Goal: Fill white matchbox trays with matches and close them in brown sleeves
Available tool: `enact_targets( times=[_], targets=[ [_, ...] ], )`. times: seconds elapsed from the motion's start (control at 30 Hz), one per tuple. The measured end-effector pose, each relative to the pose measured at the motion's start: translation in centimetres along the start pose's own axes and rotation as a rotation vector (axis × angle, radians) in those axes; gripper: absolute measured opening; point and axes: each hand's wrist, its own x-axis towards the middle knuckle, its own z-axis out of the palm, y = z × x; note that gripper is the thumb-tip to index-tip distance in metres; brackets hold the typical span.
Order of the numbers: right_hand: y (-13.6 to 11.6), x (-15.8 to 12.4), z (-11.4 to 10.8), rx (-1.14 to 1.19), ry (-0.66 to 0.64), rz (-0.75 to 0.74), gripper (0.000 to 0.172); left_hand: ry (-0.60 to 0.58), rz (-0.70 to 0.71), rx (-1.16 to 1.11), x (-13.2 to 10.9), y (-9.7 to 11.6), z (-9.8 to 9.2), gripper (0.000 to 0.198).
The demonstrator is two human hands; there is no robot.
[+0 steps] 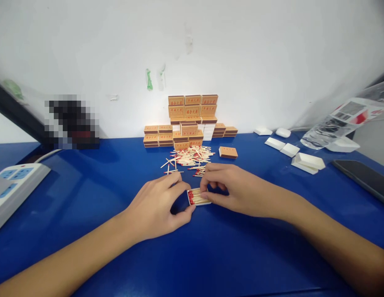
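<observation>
A white matchbox tray (201, 203) lies on the blue table, filled with red-tipped matches (194, 196) whose heads point left. My left hand (159, 204) holds the tray's left end, thumb at the near corner and forefinger at the far one. From the right, my right hand (235, 190) has its thumb and fingertips closed at the matches over the tray's right part; the fingers hide that end. Just beyond, a loose pile of matches (193, 156) spreads out, with a small bunch partly behind my right hand. A closed matchbox (228, 152) lies right of the pile.
Stacked matchboxes (192, 111) stand against the wall. White trays (308, 161), a plastic bottle (328, 121) and a dark phone (363, 179) are at the right. A power strip (20, 185) lies at the left, near a blurred-out dark object (72, 123).
</observation>
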Motion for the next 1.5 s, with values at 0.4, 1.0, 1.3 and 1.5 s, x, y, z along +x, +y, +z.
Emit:
enact_targets(
  times=[0.4, 1.0, 1.3, 1.5],
  targets=[
    [2.8, 0.3, -0.6, -0.165, 0.18, 0.086, 0.013, 0.017, 0.038, -0.007, -0.2, 0.0, 0.1, 0.023],
    [3.9, -0.7, -2.0, -0.074, -0.109, 0.286, 0.029, -0.007, 0.006, -0.037, -0.1, -0.2, 0.0, 0.025],
    [3.7, -0.8, -2.4, -0.06, -0.179, 0.357, 0.036, -0.001, 0.007, -0.048, -0.1, -0.3, 0.0, 0.026],
    [4.0, -0.9, -2.0, -0.055, -0.179, 0.351, 0.031, -0.008, 0.008, -0.047, 0.0, -0.4, 0.1, 0.027]
  ],
)
